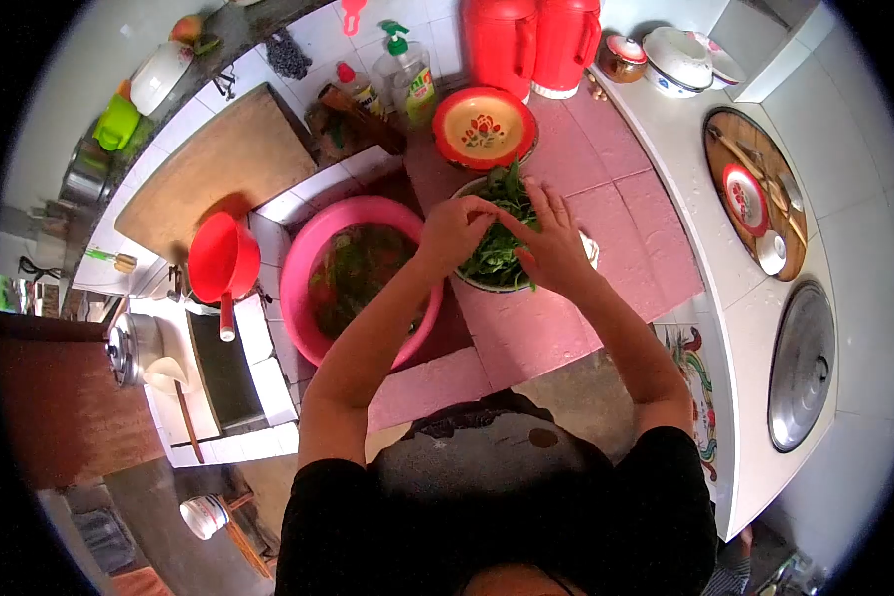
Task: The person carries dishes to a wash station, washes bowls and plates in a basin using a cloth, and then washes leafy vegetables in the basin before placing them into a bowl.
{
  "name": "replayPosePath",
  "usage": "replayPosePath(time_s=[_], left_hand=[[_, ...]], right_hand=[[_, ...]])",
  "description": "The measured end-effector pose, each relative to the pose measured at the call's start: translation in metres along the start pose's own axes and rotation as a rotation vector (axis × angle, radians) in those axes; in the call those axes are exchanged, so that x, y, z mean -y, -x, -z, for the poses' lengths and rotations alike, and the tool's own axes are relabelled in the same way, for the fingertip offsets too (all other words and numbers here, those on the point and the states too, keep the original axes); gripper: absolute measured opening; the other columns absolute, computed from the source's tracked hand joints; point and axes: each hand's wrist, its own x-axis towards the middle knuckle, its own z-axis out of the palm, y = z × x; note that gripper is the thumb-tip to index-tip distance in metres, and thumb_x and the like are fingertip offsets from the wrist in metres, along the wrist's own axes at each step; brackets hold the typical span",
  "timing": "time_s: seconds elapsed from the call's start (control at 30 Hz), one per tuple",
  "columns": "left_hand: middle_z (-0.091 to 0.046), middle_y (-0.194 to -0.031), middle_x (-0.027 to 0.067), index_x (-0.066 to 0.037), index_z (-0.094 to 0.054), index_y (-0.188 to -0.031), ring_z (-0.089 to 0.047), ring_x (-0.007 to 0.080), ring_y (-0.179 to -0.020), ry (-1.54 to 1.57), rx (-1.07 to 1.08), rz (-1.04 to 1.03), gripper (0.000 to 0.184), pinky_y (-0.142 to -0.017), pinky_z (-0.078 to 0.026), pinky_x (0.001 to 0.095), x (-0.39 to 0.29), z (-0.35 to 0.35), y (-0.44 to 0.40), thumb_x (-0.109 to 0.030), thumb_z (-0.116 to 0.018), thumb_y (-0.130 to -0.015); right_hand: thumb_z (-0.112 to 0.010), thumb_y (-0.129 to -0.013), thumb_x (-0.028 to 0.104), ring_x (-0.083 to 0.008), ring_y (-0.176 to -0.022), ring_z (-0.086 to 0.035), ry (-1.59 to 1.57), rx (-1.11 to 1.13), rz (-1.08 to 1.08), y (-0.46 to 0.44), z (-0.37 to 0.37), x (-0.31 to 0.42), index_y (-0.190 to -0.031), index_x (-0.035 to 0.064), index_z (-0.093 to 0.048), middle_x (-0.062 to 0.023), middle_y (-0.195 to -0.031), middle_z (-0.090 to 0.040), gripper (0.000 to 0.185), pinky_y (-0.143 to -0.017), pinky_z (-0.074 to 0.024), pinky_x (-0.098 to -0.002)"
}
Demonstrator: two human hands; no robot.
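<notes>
Both my hands are over a light-coloured basin (487, 286) heaped with leafy greens (497, 260). My left hand (454, 236) has its fingers drawn together at the left of the heap, close to my right thumb; what they pinch, if anything, is too small to make out. On the right side, my right hand (558, 243) lies over the greens with its fingers stretched out. Left of the basin stands a pink tub (303, 263) with water and more greens (360, 278) in it. A red-rimmed enamel plate (484, 127) sits just behind the basin.
Two red thermoses (526, 50) and a green-pump soap bottle (412, 84) stand at the back. A red ladle (223, 260) rests left of the tub, below a cutting board (214, 159). The right counter holds a round wooden board (755, 194) and a metal lid (803, 368).
</notes>
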Motion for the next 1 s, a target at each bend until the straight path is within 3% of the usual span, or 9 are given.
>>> replayPosePath(time_s=[0.07,0.17,0.3,0.37,0.5,0.63,0.8,0.9,1.0], left_hand=[[-0.065,-0.093,0.0150,-0.004,-0.066,-0.096,-0.064,0.0282,-0.084,0.191,-0.136,-0.047,0.023,-0.076,-0.049,0.0366,0.007,-0.010,0.004,-0.020,-0.062,-0.080],[-0.065,-0.092,0.0158,-0.005,-0.067,-0.095,-0.065,0.0267,-0.081,-0.217,-0.203,-0.435,0.025,-0.071,-0.049,0.0359,0.016,-0.009,-0.005,-0.025,-0.060,-0.082],[-0.065,-0.088,0.0170,-0.003,-0.066,-0.095,-0.064,0.0288,-0.081,0.062,0.331,-0.158,0.030,-0.071,-0.048,0.0366,0.019,-0.017,-0.004,-0.030,-0.059,-0.083],[-0.065,-0.088,0.0173,-0.002,-0.066,-0.094,-0.064,0.0296,-0.082,0.091,0.368,-0.124,0.031,-0.071,-0.048,0.0370,0.025,-0.005,0.001,-0.031,-0.059,-0.083],[-0.065,-0.091,0.0164,-0.005,-0.067,-0.094,-0.063,0.0310,-0.083,0.143,-0.049,0.049,0.029,-0.073,-0.048,0.0380,0.063,0.019,0.035,-0.031,-0.059,-0.083],[-0.065,-0.098,0.0130,-0.010,-0.067,-0.100,-0.061,0.0315,-0.092,-0.022,-0.299,0.337,0.026,-0.079,-0.048,0.0392,0.192,0.048,0.102,-0.028,-0.058,-0.083],[-0.063,-0.099,0.0217,-0.005,-0.063,-0.099,-0.060,0.0360,-0.093,-0.638,-0.279,0.758,0.036,-0.080,-0.048,0.0454,0.369,0.028,0.205,-0.033,-0.063,-0.077],[-0.063,-0.097,0.0203,-0.006,-0.064,-0.096,-0.061,0.0352,-0.094,-0.412,0.193,0.531,0.030,-0.081,-0.050,0.0441,0.403,0.017,0.212,-0.029,-0.061,-0.077],[-0.064,-0.094,0.0207,-0.007,-0.065,-0.094,-0.062,0.0355,-0.093,-0.544,0.338,0.599,0.023,-0.081,-0.050,0.0437,0.297,0.096,0.165,-0.021,-0.057,-0.078]], right_hand=[[-0.066,-0.068,0.015,-0.0422,-0.130,-0.026,0.013,-0.011,0.004,-0.002,0.003,0.012,-0.117,0.0199,-0.059,-0.0172,-0.144,-0.024,0.049,-0.101,-0.0271,-0.0587],[-0.065,-0.066,0.012,-0.0427,-0.131,-0.025,0.052,0.027,0.029,-0.007,0.001,0.023,-0.103,0.0130,-0.064,-0.0158,-0.146,-0.022,0.037,-0.101,-0.0260,-0.0592],[-0.063,-0.063,0.010,-0.0428,-0.132,-0.023,0.014,-0.017,0.072,-0.016,-0.009,0.034,-0.085,0.0062,-0.066,-0.0139,-0.147,-0.023,0.023,-0.102,-0.0235,-0.0603],[-0.063,-0.063,0.008,-0.0426,-0.132,-0.024,0.042,0.078,0.087,-0.017,-0.006,0.042,-0.097,0.0086,-0.066,-0.0153,-0.145,-0.027,0.034,-0.102,-0.0225,-0.0618],[-0.064,-0.066,0.005,-0.0406,-0.130,-0.029,-0.102,0.053,0.114,-0.021,-0.005,0.068,-0.110,0.0114,-0.061,-0.0175,-0.142,-0.032,0.045,-0.103,-0.0255,-0.0556],[-0.063,-0.072,0.008,-0.0384,-0.128,-0.034,-0.496,0.099,0.024,-0.021,-0.058,0.100,-0.119,0.0112,-0.056,-0.0202,-0.139,-0.035,0.048,-0.105,-0.0285,-0.0470],[-0.064,-0.077,0.019,-0.0392,-0.128,-0.033,-0.664,0.351,-0.281,-0.035,-0.214,0.153,-0.134,0.0089,-0.038,-0.0226,-0.140,-0.031,0.063,-0.104,-0.0299,-0.0453],[-0.064,-0.077,0.019,-0.0406,-0.125,-0.036,-0.328,0.320,-0.377,-0.042,-0.318,0.134,-0.134,0.0073,-0.036,-0.0227,-0.139,-0.033,0.065,-0.103,-0.0310,-0.0451],[-0.064,-0.077,0.022,-0.0416,-0.123,-0.037,-0.174,0.391,-0.274,-0.102,-0.325,0.138,-0.135,0.0080,-0.035,-0.0221,-0.139,-0.034,0.066,-0.102,-0.0314,-0.0474]])
